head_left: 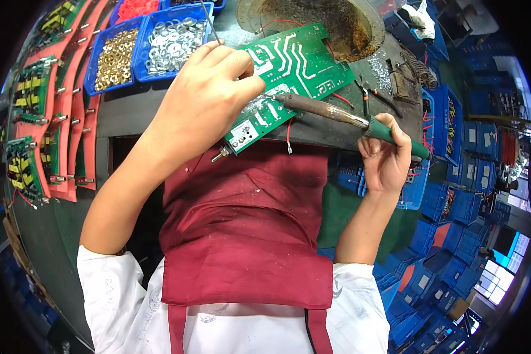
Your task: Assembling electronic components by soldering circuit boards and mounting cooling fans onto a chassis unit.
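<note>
Over the dark bench edge, the left hand (203, 100) pinches the green circuit board (280, 79) tilted while the right hand (386, 156) is closed around the soldering iron (348, 118), whose tip should, I judge, rest steadily on one joint only.

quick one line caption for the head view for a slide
Left hand steadies a green circuit board while the right hand holds a soldering iron to it.
</note>
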The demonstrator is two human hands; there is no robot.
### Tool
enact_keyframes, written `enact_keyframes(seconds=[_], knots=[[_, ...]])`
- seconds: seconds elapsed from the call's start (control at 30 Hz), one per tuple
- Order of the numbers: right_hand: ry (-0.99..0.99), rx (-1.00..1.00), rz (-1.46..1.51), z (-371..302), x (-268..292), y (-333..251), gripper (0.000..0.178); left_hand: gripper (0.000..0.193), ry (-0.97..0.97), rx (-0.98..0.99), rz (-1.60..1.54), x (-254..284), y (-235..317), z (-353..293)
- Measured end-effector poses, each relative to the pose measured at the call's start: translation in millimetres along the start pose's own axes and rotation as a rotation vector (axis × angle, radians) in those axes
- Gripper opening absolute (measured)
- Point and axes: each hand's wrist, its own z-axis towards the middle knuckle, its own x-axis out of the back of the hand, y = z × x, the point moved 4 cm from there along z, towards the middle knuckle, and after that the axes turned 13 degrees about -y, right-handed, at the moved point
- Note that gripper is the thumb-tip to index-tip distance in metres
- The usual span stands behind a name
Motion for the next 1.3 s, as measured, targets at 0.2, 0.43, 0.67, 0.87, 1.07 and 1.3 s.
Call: enact_keyframes(seconds=[0.2, 0.43, 0.67, 0.87, 1.07, 1.3], knots=[[-0.007, 0.01, -0.069, 4.1, -1.6, -6.6, 0.038, 0.009, -0.003, 0.004, 0.013, -1.8, -0.5, 0.7], [-0.06, 0.001, -0.089, 8.5, 1.9, -10.5, 0.036, 0.008, 0.125, 0.068, -0.024, 11.6, -2.9, -8.8], [-0.085, 0.023, -0.095, 3.0, 4.2, -9.7, 0.034, 0.009, 0.27, 0.261, 0.021, 46.7, -38.9, -30.0], [-0.066, 0.096, -0.073, -1.5, 4.8, -9.8, 0.037, 0.012, 0.268, 0.346, 0.071, 51.2, -73.2, -49.3], [0.109, 0.296, 0.077, -24.9, 28.0, -21.4, 0.035, 0.013, 0.205, 0.439, 0.102, 44.6, -93.4, -54.5], [0.573, 0.451, 0.42, -74.7, 118.2, -29.3, 0.053, 0.01, 0.07, 0.453, 0.108, 27.3, -94.9, -52.0]])
